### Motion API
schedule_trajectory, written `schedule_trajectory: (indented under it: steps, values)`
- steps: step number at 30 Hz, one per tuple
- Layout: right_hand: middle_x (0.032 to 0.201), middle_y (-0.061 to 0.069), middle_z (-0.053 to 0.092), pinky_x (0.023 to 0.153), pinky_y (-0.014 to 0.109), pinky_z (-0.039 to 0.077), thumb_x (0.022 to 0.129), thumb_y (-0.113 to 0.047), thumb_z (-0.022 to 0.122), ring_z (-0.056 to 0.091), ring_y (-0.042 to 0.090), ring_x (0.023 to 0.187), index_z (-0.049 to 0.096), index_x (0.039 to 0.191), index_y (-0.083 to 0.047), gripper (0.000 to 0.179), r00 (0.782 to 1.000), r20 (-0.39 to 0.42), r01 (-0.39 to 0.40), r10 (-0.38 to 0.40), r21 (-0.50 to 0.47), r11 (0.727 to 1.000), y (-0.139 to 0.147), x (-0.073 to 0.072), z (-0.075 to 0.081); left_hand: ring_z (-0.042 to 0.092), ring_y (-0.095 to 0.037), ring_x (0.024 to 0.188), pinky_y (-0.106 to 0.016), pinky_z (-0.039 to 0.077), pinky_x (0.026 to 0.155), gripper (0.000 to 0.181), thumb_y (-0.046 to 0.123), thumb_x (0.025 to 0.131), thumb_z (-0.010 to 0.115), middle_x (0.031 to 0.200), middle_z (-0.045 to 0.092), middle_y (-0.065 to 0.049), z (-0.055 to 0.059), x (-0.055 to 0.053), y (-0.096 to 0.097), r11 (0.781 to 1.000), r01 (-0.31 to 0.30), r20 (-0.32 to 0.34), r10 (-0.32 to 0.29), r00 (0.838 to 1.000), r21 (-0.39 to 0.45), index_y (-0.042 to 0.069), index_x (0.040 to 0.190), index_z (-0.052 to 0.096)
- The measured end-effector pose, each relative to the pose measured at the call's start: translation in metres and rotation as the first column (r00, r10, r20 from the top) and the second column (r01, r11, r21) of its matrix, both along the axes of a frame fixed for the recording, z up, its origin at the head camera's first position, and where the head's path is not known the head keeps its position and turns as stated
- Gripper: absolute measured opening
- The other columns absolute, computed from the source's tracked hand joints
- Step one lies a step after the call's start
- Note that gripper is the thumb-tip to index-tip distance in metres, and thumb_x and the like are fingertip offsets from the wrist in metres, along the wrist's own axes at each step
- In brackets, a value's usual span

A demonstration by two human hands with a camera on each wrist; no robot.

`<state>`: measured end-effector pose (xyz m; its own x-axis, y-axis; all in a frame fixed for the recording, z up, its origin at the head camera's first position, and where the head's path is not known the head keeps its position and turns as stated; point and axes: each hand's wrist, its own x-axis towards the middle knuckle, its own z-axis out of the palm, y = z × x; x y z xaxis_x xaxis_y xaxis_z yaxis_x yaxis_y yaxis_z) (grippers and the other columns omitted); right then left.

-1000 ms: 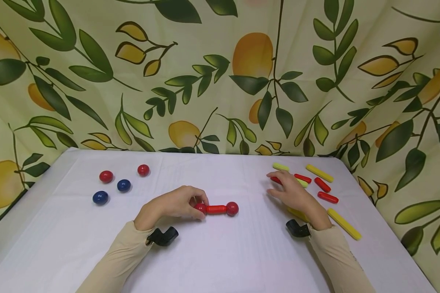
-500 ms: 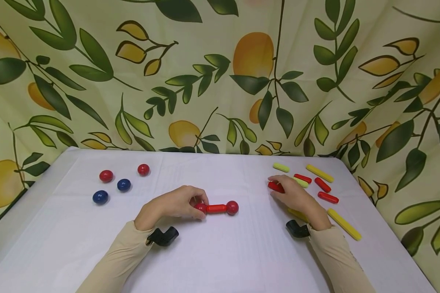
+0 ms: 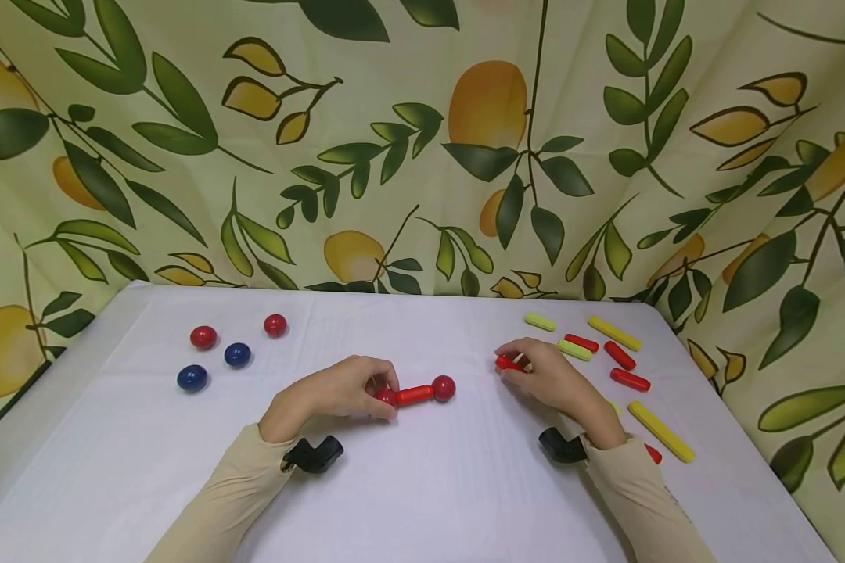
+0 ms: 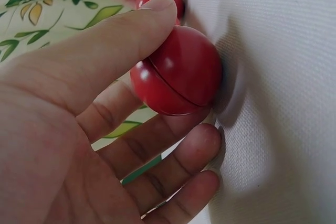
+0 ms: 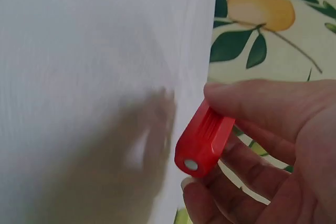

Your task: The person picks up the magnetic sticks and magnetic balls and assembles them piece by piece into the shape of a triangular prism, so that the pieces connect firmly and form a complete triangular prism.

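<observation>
My left hand pinches a red ball between thumb and fingers, low over the white cloth. That ball joins end to end with a short red rod, which has a second red ball on its far end. To the right, my right hand pinches another short red rod by its sides. A round silvery spot shows on the end face of this rod. The held rod and the joined piece stand apart.
Two red balls, one a loose red ball, and two blue balls, one a blue ball, lie at the back left. Several rods lie at the right, among them a yellow rod, a light green rod and a red rod.
My right hand has picked up a short red rod from the right-hand group and moved left with it. The joined piece in my left hand has turned slightly, its far ball shifting away.
</observation>
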<state>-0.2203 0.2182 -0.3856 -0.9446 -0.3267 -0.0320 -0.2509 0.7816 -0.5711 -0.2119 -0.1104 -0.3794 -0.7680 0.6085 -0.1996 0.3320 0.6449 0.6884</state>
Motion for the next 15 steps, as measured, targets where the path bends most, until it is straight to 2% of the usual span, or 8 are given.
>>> schedule_trajectory:
  steps: [4, 15]
  values:
    - [0.107, 0.011, 0.068, 0.069, 0.025, 0.053, 0.09, -0.011, 0.071, 0.061, 0.021, 0.091, 0.065, 0.122, -0.002, 0.034, 0.998, 0.043, -0.034, 0.037, -0.062, 0.998, -0.007, 0.002, 0.003, 0.053, -0.014, 0.077, -0.025, 0.045, 0.067, 0.023, 0.021, 0.08, 0.083, 0.084, 0.061, 0.003, 0.0, 0.0, 0.001, 1.0, -0.013, 0.001, 0.013, 1.0, -0.001, 0.016, 0.095, 0.066]
    - [0.1, 0.006, 0.067, 0.064, 0.025, 0.052, 0.088, -0.013, 0.073, 0.06, 0.015, 0.077, 0.066, 0.116, -0.005, 0.03, 0.988, 0.108, -0.101, 0.115, -0.121, 0.987, -0.026, 0.013, 0.004, 0.054, -0.013, 0.077, -0.024, 0.046, 0.068, 0.024, 0.021, 0.08, 0.083, 0.084, 0.062, 0.003, -0.001, -0.001, 0.001, 1.0, -0.013, -0.006, 0.013, 1.0, 0.013, 0.015, 0.096, 0.065]
